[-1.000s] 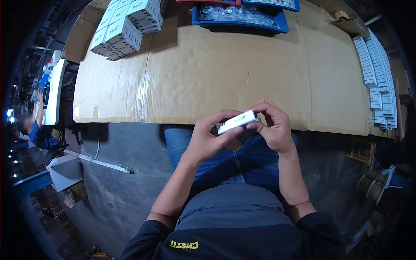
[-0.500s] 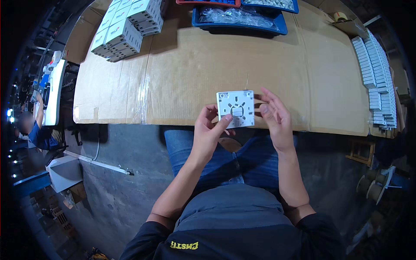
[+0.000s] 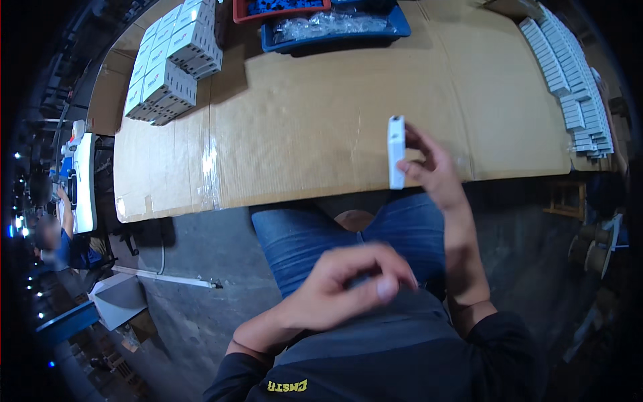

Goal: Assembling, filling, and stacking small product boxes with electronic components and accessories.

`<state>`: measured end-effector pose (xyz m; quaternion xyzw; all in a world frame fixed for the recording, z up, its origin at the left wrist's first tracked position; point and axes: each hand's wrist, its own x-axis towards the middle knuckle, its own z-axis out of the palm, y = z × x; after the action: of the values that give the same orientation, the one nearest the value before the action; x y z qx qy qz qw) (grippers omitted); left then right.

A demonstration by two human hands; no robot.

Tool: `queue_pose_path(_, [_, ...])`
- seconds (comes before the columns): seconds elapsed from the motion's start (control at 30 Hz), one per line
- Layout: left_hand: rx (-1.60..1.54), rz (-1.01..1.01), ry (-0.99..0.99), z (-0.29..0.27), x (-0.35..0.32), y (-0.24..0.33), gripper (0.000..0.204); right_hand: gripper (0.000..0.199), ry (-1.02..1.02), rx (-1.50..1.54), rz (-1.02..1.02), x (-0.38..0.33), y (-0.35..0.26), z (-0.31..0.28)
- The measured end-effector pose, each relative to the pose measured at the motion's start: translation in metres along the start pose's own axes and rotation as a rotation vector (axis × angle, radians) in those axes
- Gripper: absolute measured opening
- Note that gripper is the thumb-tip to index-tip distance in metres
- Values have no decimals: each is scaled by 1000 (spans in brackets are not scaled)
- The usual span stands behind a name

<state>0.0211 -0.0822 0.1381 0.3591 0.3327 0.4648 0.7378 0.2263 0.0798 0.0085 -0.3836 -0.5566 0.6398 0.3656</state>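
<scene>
My right hand (image 3: pixel 432 167) grips a white square plastic box (image 3: pixel 396 154) by its right side, thumb on the near part and fingers behind. The box stands edge-on over the table's front edge, so its slotted face is turned out of sight. Close to my torso, my left hand (image 3: pixel 351 285) is curled, thumb bent toward the fingers and slightly blurred by motion. Whatever it may hold is hidden.
Stacked white boxes (image 3: pixel 164 74) stand at the table's far left, and rows of white pieces (image 3: pixel 559 74) line its right end. A blue tray (image 3: pixel 402 30) of clear bags and a red bin (image 3: pixel 241 12) sit at the back. A person (image 3: pixel 57 241) works at far left.
My left hand has let go of the box and drawn back to my torso. The box, now in my right hand, has turned from face-on to edge-on. The view has shifted slightly.
</scene>
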Motion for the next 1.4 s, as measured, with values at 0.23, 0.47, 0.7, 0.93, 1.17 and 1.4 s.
queue_pose_path(0.23, [-880, 883, -707, 79, 56, -5, 47, 64, 324, 5, -79, 13, -5, -66])
queue_pose_path(0.47, [-1353, 66, -703, 119, 40, 13, 30, 62, 561, 115, -133, -11, 10, -154])
queue_pose_path(0.7, [-1312, -107, -875, 151, 73, -17, 35, 60, 682, 96, -193, -39, -3, -230])
queue_pose_path(0.93, [-1274, -40, -960, 185, 121, -27, 32, 58, 809, 102, -220, -65, -5, -290])
queue_pose_path(1.17, [11, 527, -745, 168, 184, -2, 24, 66, 981, 62, -301, -70, -18, -357])
queue_pose_path(1.4, [647, 920, -383, 205, 183, 17, 10, 70, 1165, -147, -379, -64, -22, -527])
